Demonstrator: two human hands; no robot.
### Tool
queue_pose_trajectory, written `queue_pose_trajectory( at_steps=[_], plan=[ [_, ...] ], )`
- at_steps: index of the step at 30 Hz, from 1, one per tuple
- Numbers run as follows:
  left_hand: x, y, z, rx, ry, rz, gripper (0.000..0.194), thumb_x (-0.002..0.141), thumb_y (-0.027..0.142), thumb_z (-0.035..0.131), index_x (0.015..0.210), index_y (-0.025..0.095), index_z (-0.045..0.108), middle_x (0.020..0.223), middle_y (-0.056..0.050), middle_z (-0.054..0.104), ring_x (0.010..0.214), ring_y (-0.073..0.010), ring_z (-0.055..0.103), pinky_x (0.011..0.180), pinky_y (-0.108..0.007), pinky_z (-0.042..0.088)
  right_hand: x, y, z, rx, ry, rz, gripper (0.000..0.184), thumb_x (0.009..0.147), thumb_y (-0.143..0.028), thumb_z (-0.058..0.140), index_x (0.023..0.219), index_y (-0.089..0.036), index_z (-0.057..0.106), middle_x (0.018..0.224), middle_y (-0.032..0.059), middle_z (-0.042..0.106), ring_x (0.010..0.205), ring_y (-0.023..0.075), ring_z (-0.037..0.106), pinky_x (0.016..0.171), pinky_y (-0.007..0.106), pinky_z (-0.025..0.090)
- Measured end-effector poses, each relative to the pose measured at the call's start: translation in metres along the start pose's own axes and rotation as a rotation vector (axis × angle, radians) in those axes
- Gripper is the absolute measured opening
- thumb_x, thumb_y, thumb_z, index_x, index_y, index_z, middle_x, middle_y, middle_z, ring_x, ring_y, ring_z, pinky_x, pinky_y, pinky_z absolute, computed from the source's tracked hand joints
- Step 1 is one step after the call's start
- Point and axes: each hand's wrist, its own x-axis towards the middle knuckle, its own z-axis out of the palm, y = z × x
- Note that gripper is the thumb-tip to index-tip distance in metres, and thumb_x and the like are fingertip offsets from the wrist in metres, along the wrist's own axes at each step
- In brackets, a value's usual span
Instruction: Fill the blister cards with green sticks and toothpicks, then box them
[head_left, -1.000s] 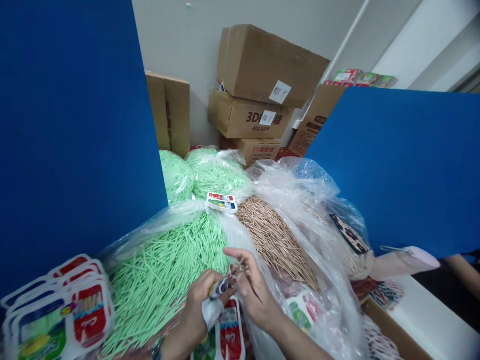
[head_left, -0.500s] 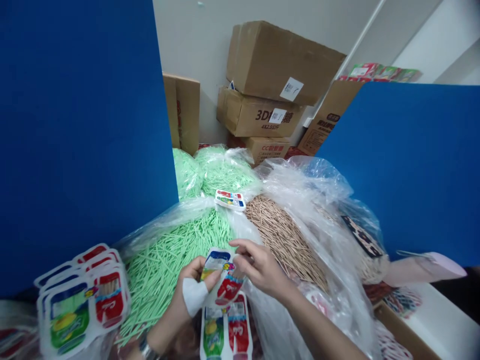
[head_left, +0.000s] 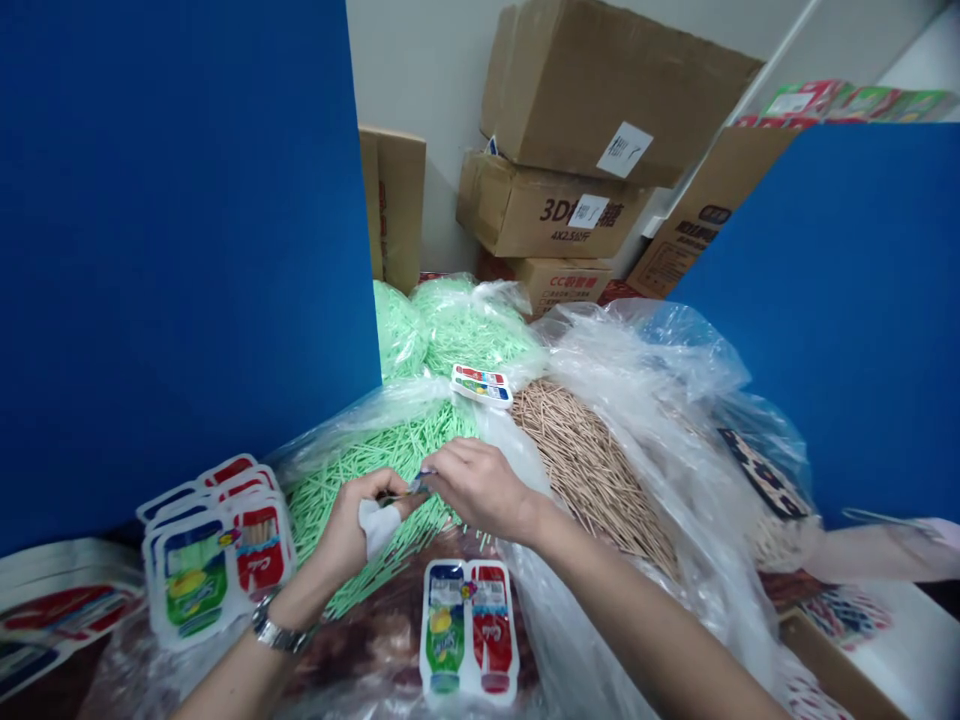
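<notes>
My left hand [head_left: 346, 528], with a white wrapping at the thumb and a metal watch on the wrist, pinches a small pouch [head_left: 415, 486] seen nearly edge-on. My right hand [head_left: 480, 488] has its fingers closed on the pouch's far edge, so most of it is hidden. Under the hands lie loose green candy sticks [head_left: 360, 455] in an open clear bag. A printed bottle-shaped pouch [head_left: 470, 632], green and red halves, lies flat below the hands. Similar pouches [head_left: 214, 570] are stacked at the left.
Brown sticks [head_left: 592, 470] fill a plastic bag at right. Another printed pouch [head_left: 482, 385] rests between the bags. Blue panels [head_left: 180, 250] stand on both sides, with cardboard boxes [head_left: 600, 90] stacked behind. A pink scoop-like thing [head_left: 885, 550] lies at far right.
The pouch turned from edge-on to face-up, then edge-on again, and my right hand closed on its upper edge. Both hands moved off the flat pouch below. The view shifted left.
</notes>
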Motion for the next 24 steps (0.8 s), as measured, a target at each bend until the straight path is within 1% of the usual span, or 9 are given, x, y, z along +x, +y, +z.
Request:
queue_pose_trajectory(
  at_steps=[3,5,7,8,11,14,18,21,24],
  plan=[
    [-0.003,-0.010,-0.002,-0.060,0.131,-0.053,0.032,0.072,0.037,0.070,0.060,0.019,0.046,0.053,0.007,0.040,0.049,-0.0089,0.033,0.047,-0.021,0.025,-0.015,0.009,0.008,0.281,0.176,0.252,0.024,0.094,-0.027,0.045,0.117,-0.021,0.048,0.099,0.0058,0.060,0.095,0.0183,0.056,0.084,0.034,0.044],
    [-0.006,-0.018,-0.005,-0.110,0.173,-0.083,0.035,0.071,0.040,0.070,0.062,0.020,0.044,0.053,0.008,0.038,0.048,-0.0083,0.031,0.045,-0.020,0.023,-0.035,0.021,0.021,0.420,0.282,0.475,0.022,0.095,-0.029,0.042,0.116,-0.022,0.046,0.094,0.0036,0.058,0.088,0.0167,0.059,0.078,0.031,0.048],
    [-0.009,-0.025,-0.009,-0.151,0.194,-0.099,0.035,0.071,0.040,0.071,0.064,0.020,0.043,0.054,0.008,0.039,0.047,-0.0082,0.033,0.045,-0.020,0.024,-0.059,0.036,0.038,0.461,0.155,0.561,0.016,0.097,-0.029,0.037,0.106,-0.021,0.047,0.084,0.0005,0.057,0.073,0.0140,0.060,0.066,0.027,0.049],
    [-0.010,-0.028,-0.011,-0.168,0.205,-0.104,0.036,0.070,0.040,0.072,0.064,0.020,0.043,0.055,0.007,0.041,0.048,-0.0082,0.034,0.045,-0.020,0.026,-0.072,0.045,0.045,0.378,0.071,0.573,0.015,0.097,-0.027,0.035,0.103,-0.020,0.048,0.082,0.0004,0.057,0.072,0.0139,0.060,0.065,0.026,0.049],
    [-0.014,-0.034,-0.018,-0.215,0.223,-0.121,0.035,0.071,0.039,0.072,0.066,0.020,0.043,0.057,0.007,0.043,0.049,-0.0083,0.036,0.046,-0.020,0.027,-0.103,0.069,0.055,0.011,-0.146,0.499,0.015,0.094,-0.019,0.039,0.096,-0.018,0.053,0.088,0.0046,0.058,0.081,0.0161,0.058,0.073,0.028,0.048],
    [-0.017,-0.037,-0.018,-0.247,0.233,-0.125,0.035,0.070,0.037,0.073,0.065,0.020,0.043,0.056,0.007,0.043,0.048,-0.0082,0.036,0.046,-0.020,0.027,-0.118,0.085,0.051,-0.087,-0.262,0.414,0.021,0.088,-0.009,0.044,0.097,-0.020,0.059,0.095,0.0058,0.059,0.088,0.0184,0.056,0.077,0.030,0.045],
    [-0.019,-0.036,-0.008,-0.260,0.223,-0.141,0.036,0.068,0.036,0.073,0.060,0.020,0.042,0.054,0.007,0.040,0.048,-0.0079,0.034,0.045,-0.020,0.026,-0.112,0.088,0.047,-0.184,-0.446,0.215,0.036,0.083,-0.003,0.052,0.110,-0.026,0.058,0.097,0.0039,0.059,0.093,0.0195,0.052,0.075,0.030,0.043],
    [-0.021,-0.030,0.002,-0.280,0.185,-0.153,0.034,0.068,0.036,0.072,0.060,0.020,0.042,0.054,0.007,0.041,0.049,-0.0084,0.035,0.045,-0.020,0.027,-0.099,0.084,0.051,-0.395,-0.610,-0.022,0.031,0.087,-0.010,0.053,0.115,-0.023,0.055,0.099,0.0063,0.057,0.091,0.0207,0.050,0.070,0.030,0.042],
    [-0.022,-0.024,0.007,-0.296,0.161,-0.179,0.036,0.066,0.036,0.071,0.058,0.021,0.040,0.053,0.007,0.041,0.048,-0.0084,0.034,0.044,-0.020,0.028,-0.088,0.084,0.055,-0.489,-0.644,-0.142,0.023,0.090,-0.016,0.051,0.113,-0.021,0.054,0.101,0.0076,0.056,0.090,0.0203,0.049,0.066,0.030,0.041]
  ],
)
